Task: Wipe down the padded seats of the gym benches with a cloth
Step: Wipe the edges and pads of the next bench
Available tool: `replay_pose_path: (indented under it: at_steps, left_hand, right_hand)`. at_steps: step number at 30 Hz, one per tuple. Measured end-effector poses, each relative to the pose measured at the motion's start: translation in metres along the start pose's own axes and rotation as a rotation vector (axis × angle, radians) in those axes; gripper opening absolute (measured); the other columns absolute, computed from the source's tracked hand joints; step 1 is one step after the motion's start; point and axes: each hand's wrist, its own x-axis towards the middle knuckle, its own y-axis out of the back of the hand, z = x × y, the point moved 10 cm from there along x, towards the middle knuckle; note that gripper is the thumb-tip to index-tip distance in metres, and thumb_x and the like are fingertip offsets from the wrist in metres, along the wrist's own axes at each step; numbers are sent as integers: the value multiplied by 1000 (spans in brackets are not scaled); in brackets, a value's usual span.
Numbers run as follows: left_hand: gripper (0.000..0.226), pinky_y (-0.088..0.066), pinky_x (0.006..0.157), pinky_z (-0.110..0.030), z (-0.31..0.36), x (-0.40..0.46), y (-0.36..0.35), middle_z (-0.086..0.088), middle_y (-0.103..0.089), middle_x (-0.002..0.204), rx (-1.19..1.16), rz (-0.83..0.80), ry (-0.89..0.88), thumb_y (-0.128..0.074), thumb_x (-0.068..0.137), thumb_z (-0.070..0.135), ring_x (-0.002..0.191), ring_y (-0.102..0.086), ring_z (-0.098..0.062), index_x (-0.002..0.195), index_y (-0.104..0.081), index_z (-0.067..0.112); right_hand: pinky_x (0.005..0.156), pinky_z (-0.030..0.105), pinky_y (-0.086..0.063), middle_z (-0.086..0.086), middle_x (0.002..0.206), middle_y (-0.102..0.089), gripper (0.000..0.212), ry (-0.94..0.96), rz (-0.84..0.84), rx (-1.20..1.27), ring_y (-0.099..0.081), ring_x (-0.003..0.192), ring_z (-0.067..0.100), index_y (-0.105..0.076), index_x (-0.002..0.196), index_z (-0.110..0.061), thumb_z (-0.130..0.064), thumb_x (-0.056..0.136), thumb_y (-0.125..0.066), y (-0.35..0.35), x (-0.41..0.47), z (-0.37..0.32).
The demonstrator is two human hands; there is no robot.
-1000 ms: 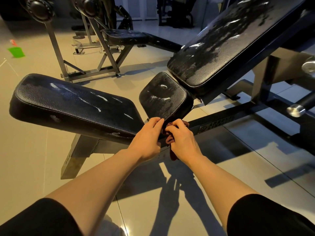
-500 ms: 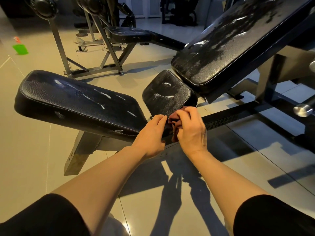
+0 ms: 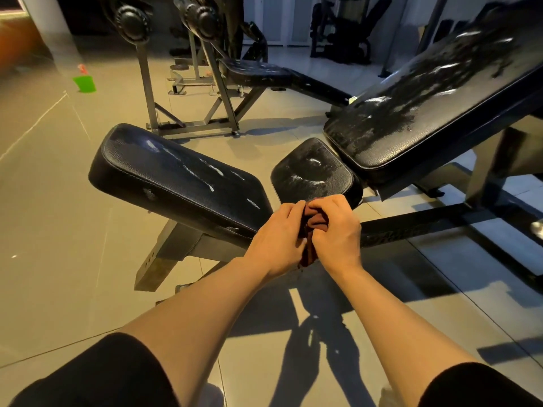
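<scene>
A dark red cloth is bunched between my two hands, with one end hanging down. My left hand and my right hand both grip it just below the front edge of a small black seat pad, held in the air over the frame. The pad shows wet streaks. Behind it rises a long inclined back pad, mottled with wet patches. To the left lies another black padded bench seat with a few wet streaks.
A third bench on a grey metal frame stands further back. A green container sits on the tiled floor at far left. A black frame bar runs right of my hands. Dark machines stand at the back.
The view has shifted, so the benches sit further right in the frame. My right hand rose from under the seat pad's edge and both hands have gathered the cloth into a tighter bunch.
</scene>
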Motion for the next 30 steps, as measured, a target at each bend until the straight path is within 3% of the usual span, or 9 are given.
replay_pose_path:
  at_steps: [6,10,13,18,22,26,30]
  left_hand:
    - [53,-36,101,-23,-16,-32,55,-2,-46,138,-20,228,111,-54,97,25,124,-46,-14,146,-32,21]
    - [52,-39,101,-23,-30,-68,94,-1,-49,135,-38,368,192,-57,95,26,120,-49,-12,143,-38,22]
    - [51,-43,102,-27,-41,-96,123,0,-50,133,-41,463,251,-62,92,27,119,-49,-11,139,-42,23]
    - [41,-42,83,-14,-60,-144,159,1,-55,117,14,597,389,-63,88,11,97,-53,-8,125,-49,22]
    - [24,-44,71,-16,-76,-168,174,5,-56,99,90,661,508,-63,86,15,85,-55,-10,106,-52,22]
    - [17,-40,63,-17,-95,-185,191,3,-54,95,142,786,629,-61,87,15,79,-52,-13,100,-52,20]
    - [17,-43,67,-21,-114,-193,200,1,-55,100,104,924,763,-60,89,16,83,-52,-14,104,-52,20]
  right_hand:
    - [86,3,-42,1,111,-61,51,33,-122,228,-55,97,-4,-62,117,-12,17,74,-59,-18,5,-54]
    - [80,5,-44,-11,101,-59,58,121,-304,362,-56,98,-7,-54,115,-17,18,69,-60,-34,-2,-102]
    - [82,7,-46,-15,105,-58,61,170,-437,425,-55,104,-7,-50,118,-22,16,72,-61,-47,-12,-135]
    - [86,6,-45,-18,117,-56,71,237,-700,489,-51,116,-5,-46,121,-38,17,76,-58,-86,-45,-179]
    - [100,20,-45,-15,122,-50,63,317,-626,427,-49,119,2,-45,124,-34,9,81,-62,-104,-51,-191]
    - [91,20,-49,-9,115,-54,40,318,-493,393,-54,107,4,-53,122,-22,-9,87,-68,-118,-33,-191]
    - [98,14,-37,-1,121,-55,49,343,-391,309,-46,115,5,-57,122,-16,8,79,-63,-125,-11,-192]
